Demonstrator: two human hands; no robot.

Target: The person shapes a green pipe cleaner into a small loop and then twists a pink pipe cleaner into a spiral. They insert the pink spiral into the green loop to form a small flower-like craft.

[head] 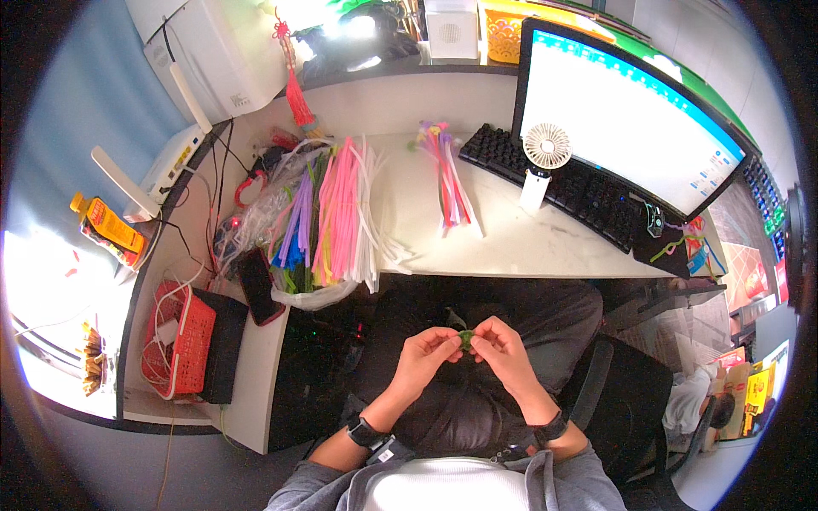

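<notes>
A small green piece, apparently coiled pipe cleaner, is pinched between both hands above the lap. My left hand grips its left side with thumb and fingers, and my right hand holds its right side. The fingertips partly hide it. On the desk beyond the hands lies a large pile of pipe cleaners in pink, white, purple, blue and green, partly in a clear plastic bag. Right of that pile rests a smaller bunch of mixed-colour pipe cleaners with yellow and purple shapes at its far end.
A handheld fan stands before a black keyboard and a monitor. At the left are a smartphone, a red plastic basket and a white router with cables. The marble-patterned desk ends just beyond the knees.
</notes>
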